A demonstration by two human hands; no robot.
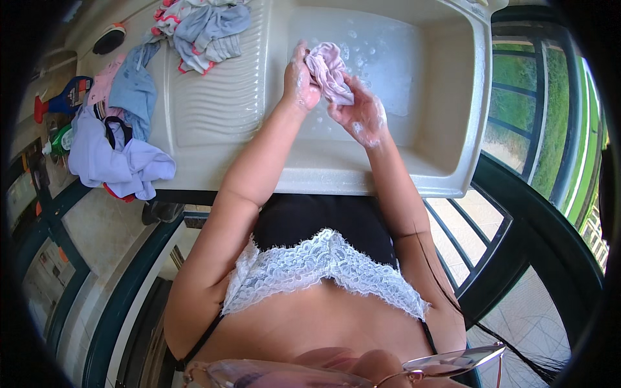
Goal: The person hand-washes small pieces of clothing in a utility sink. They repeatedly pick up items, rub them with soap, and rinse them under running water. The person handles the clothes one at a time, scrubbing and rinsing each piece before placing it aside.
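Over the basin of a beige laundry sink (441, 97), a small crumpled pale pink cloth (331, 72) is held between both hands. My left hand (302, 80), wet with suds, grips its left side. On the cloth's lower right, my right hand (361, 111) has its fingers and thumb around the edge, with foam on the skin. Beneath the hands, the basin bottom holds shallow water with soap bubbles (359, 60). Left of the basin lies the sink's ribbed washboard (213, 106).
A pile of wet grey-blue and white garments (208, 34) lies on the upper washboard. At the left edge are a lavender garment (116, 150), a light blue garment (133, 89), a dark-bristled brush (109, 40), a blue spray bottle (73, 94) and a green bottle (62, 139).
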